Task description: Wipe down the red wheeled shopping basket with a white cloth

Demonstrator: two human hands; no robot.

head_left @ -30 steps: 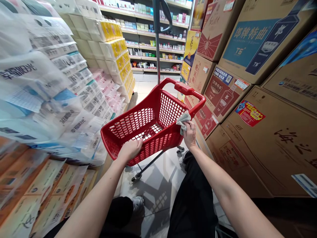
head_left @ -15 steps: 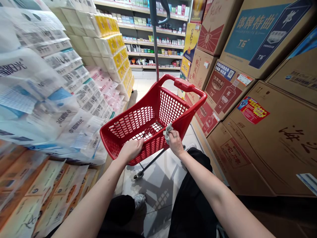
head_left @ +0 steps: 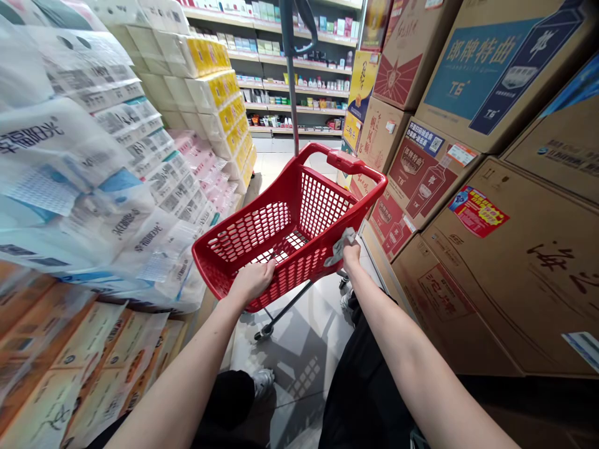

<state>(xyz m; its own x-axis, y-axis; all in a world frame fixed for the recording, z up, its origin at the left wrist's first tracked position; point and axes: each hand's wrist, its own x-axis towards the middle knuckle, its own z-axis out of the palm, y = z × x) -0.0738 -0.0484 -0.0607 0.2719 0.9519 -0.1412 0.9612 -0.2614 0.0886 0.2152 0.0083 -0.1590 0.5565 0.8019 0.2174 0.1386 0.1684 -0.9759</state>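
Red plastic is making up the cart (head_left: 299, 268), which is standing right in front of the person, with its low end facing left and its handle (head_left: 346, 161) sticking up on the right. A grey cloth (head_left: 340, 248) is touching the outside of its near wall, below the handle end. The right hand (head_left: 352, 254) is holding the cloth in a bunch. Its fingers seem to be pinching the cloth, but the tips are hiding, so the cloth is lying between them and the wall. Maybe the bunch is making it easy to grip. The left hand (head_left: 253, 284) is gripping the near rim, closer to the low end. Its thumb is lying along the rim, and the other fingers are mostly hiding. Perhaps this hand is stopping the cart from rolling, because it is resting on wheels (head_left: 263, 333). Under them the floor (head_left: 243, 355) is shining. Farther out, paper packs (head_left: 88, 143) are piling high on the left, boxes (head_left: 468, 274) are filling the right, and shelves (head_left: 299, 132) are standing behind.
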